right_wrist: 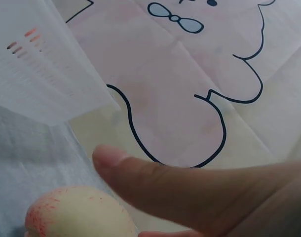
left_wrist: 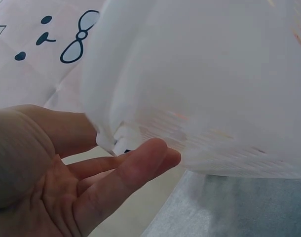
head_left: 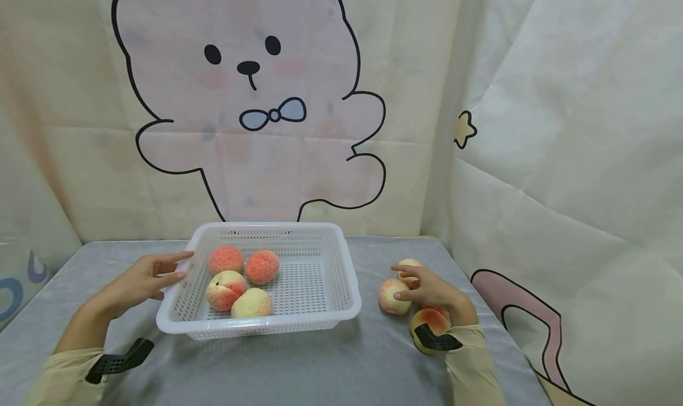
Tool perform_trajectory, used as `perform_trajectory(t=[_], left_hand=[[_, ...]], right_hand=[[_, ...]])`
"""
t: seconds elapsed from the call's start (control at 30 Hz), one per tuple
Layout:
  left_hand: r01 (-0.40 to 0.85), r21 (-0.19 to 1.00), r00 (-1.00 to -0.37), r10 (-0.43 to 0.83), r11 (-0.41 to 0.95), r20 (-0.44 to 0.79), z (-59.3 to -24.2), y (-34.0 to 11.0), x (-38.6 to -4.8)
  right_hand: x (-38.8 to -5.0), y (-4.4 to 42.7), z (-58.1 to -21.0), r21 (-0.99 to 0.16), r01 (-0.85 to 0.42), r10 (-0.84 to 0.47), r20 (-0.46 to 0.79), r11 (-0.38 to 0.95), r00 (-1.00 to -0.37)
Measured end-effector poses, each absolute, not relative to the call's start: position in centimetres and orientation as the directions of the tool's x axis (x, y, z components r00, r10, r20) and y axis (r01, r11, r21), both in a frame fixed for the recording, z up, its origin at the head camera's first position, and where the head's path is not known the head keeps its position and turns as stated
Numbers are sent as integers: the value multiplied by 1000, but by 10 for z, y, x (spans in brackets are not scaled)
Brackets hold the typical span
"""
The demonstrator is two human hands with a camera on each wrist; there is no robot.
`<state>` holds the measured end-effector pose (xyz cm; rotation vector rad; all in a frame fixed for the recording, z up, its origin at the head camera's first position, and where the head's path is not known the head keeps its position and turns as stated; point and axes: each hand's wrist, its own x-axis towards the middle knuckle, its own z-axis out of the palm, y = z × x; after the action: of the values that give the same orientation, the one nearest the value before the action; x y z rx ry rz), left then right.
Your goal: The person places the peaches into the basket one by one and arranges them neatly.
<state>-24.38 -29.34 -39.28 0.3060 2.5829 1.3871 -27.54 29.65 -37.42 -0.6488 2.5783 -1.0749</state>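
Note:
At the left side of the white basket point(head_left: 349, 275), the left hand point(head_left: 128, 284) touches the rim with extended fingers. The left wrist view has this hand point(left_wrist: 91, 182) close against the basket point(left_wrist: 200, 74), contact partly hidden. Four peaches lie inside, among them a pink one point(head_left: 262, 267) and a pale one point(head_left: 252, 303). The right hand point(head_left: 437, 290) hovers with spread fingers over several peaches beside the basket, nearest a pale one point(head_left: 393, 296). In the right wrist view, the thumb of this hand point(right_wrist: 190, 190) extends above a pale peach point(right_wrist: 81, 215); its other fingers are mostly hidden.
A grey cloth point(head_left: 267, 370) covers the table. Partly under the right hand and wrist lies a yellow-red peach point(head_left: 421, 335), with another peach point(head_left: 409, 265) farther back. Printed curtains point(head_left: 405, 175) hang behind the table and at both sides.

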Motion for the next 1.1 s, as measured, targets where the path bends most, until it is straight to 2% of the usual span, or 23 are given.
perform_trajectory(t=[0.33,0.67,0.87,1.1], left_hand=[[88,831,-961,265,550,-74,-393,-294,-242],[98,826,-961,269,555,-67,-394,-294,-242],[85,835,-961,265,544,-75,-393,-293,-242],[86,844,-959,274,529,-74,-392,-294,-242]], right_hand=[[-276,293,-384,-722,-223,-465,-153,655,-872],[-277,287,-391,-628,-306,-469,-107,715,-877],[-281,285,-394,-645,-308,-471,-93,700,-877],[-285,283,-394,-701,-330,-476,-15,632,-879]])
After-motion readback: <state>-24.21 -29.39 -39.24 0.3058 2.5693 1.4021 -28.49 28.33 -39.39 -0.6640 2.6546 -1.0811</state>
